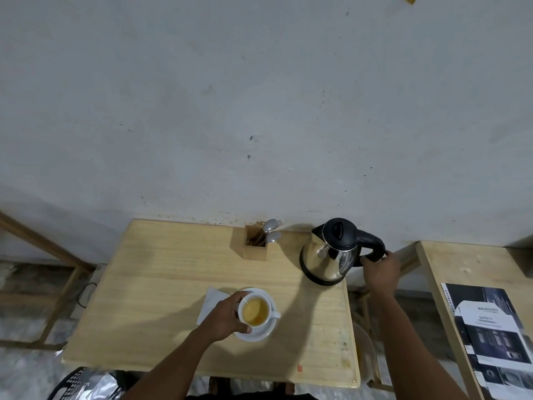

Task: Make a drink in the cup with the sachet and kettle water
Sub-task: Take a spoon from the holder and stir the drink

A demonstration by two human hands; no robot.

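A white cup full of yellowish liquid stands on a white saucer near the middle of the wooden table. My left hand wraps around the cup's left side. A steel kettle with a black lid stands upright at the table's back right. My right hand is at its black handle, fingers curled on the lower part. A white paper, maybe the sachet or a napkin, lies flat under the saucer's left edge.
A wooden box holding spoons and forks stands at the back by the wall. A second table to the right carries a printed black-and-white carton. A black basket with a foil bag sits on the floor at lower left.
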